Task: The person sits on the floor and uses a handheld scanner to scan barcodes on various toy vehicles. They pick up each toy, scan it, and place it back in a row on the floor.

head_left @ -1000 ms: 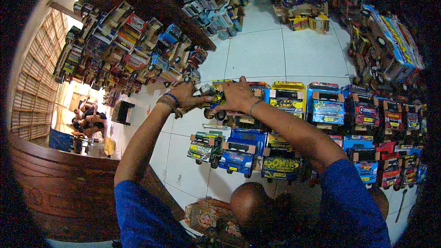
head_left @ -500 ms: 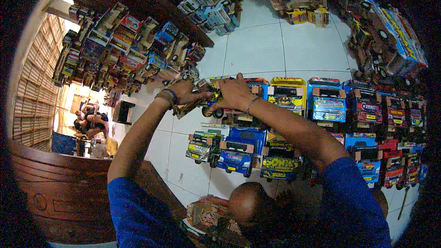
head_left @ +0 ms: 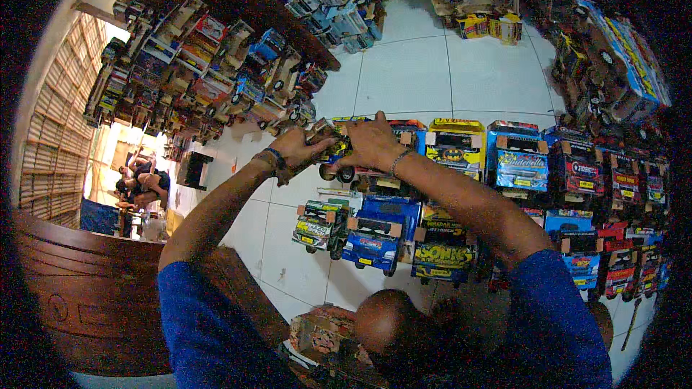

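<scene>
Both my hands are on a small toy truck (head_left: 339,150) with a yellow and dark body and black wheels, at the left end of the back row. My left hand (head_left: 297,150) is closed around its left side, thumb pointing right. From the right, my right hand (head_left: 369,145) grips it, index finger pointing away from me and thumb low near a wheel. My fingers cover much of the truck. Just right of it stands a yellow toy truck (head_left: 455,145), then a light blue one (head_left: 517,158). Nearer me are a green and white toy truck (head_left: 317,229) and a blue one (head_left: 372,241).
More toy trucks (head_left: 626,180) continue both rows rightward. Stacked toy vehicles (head_left: 209,65) fill the left, and others (head_left: 339,7) stand at the back. A dark wooden panel (head_left: 94,302) lies at lower left. Bare knee (head_left: 382,320) shows below. People (head_left: 144,180) sit beyond a doorway.
My left hand has shifted slightly right and closer to my right hand. Both hands remain on the toy truck, and the whole view has shifted a little.
</scene>
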Tool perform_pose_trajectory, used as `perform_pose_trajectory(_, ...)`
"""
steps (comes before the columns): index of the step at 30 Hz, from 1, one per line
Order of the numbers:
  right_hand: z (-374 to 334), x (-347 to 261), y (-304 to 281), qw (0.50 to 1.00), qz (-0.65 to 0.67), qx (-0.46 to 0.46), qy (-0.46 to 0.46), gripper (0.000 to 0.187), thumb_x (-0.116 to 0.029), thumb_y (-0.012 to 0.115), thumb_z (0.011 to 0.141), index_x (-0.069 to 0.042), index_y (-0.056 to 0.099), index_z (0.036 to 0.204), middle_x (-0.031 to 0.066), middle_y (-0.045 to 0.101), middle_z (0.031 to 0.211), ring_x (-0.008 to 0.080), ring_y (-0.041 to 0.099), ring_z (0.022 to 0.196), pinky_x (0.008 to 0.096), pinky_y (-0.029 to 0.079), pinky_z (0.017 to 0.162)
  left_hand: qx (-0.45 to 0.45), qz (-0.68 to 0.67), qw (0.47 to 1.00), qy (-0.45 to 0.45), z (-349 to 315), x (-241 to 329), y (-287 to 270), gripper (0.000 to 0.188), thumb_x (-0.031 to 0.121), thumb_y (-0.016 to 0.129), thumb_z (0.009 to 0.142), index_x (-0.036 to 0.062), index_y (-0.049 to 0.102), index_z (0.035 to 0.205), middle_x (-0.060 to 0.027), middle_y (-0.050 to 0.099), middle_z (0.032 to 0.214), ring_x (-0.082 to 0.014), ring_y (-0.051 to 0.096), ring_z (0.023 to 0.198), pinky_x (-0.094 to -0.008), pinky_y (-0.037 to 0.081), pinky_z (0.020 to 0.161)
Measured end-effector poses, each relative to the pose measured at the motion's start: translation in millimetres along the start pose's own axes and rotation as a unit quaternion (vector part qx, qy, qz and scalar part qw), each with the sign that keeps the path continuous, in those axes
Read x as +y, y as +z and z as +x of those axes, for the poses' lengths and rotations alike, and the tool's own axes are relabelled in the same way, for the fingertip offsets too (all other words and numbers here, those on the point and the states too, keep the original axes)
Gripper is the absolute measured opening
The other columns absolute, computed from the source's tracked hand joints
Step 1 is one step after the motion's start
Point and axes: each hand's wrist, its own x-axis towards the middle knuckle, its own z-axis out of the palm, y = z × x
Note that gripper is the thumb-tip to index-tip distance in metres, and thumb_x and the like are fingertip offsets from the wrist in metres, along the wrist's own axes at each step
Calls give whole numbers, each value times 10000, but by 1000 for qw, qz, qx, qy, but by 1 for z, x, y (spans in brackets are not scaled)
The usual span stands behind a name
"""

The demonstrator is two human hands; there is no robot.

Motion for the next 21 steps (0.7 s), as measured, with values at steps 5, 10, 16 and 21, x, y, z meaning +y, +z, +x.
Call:
perform_pose_trajectory(5, 1, 1, -4, 999, -38, -15, 0, 1120, -871, 658, 668, 26, 556, 1331, 238, 719, 1063, 382, 689, 1044, 576, 344, 1043, -26, -41, 996, 79, 12, -3, -6, 698, 701, 587, 892, 68, 681, 1169, -200, 721, 1058, -343, 701, 966, -469, 541, 853)
perform_pose_trajectory(10, 6, 34, -50, 999, -37, 10, 32, 1010, -840, 574, 789, -39, 545, 1404, 220, 720, 1148, 394, 698, 1059, 606, 422, 982, 63, 39, 988, 137, -4, -12, -8, 933, 865, 553, 791, -25, 748, 993, -272, 728, 896, -397, 725, 882, -478, 559, 813)
perform_pose_trajectory(16, -44, 96, -110, 997, -47, -50, 22, 667, -689, 538, 929, -157, 664, 1312, 136, 708, 1229, 360, 634, 1196, 599, 398, 1012, 47, 41, 993, 102, -44, -12, -14, 651, 713, 586, 900, 219, 669, 1315, -182, 661, 1300, -378, 629, 1194, -472, 491, 1028)
perform_pose_trajectory(21, -77, 79, -106, 994, -83, -64, -14, 898, -800, 614, 792, -76, 640, 1322, 183, 709, 1201, 352, 660, 1142, 546, 401, 1024, 93, 83, 984, 130, -63, 4, -15, 688, 733, 592, 877, 145, 687, 1223, -198, 686, 1146, -391, 654, 1091, -487, 514, 948)
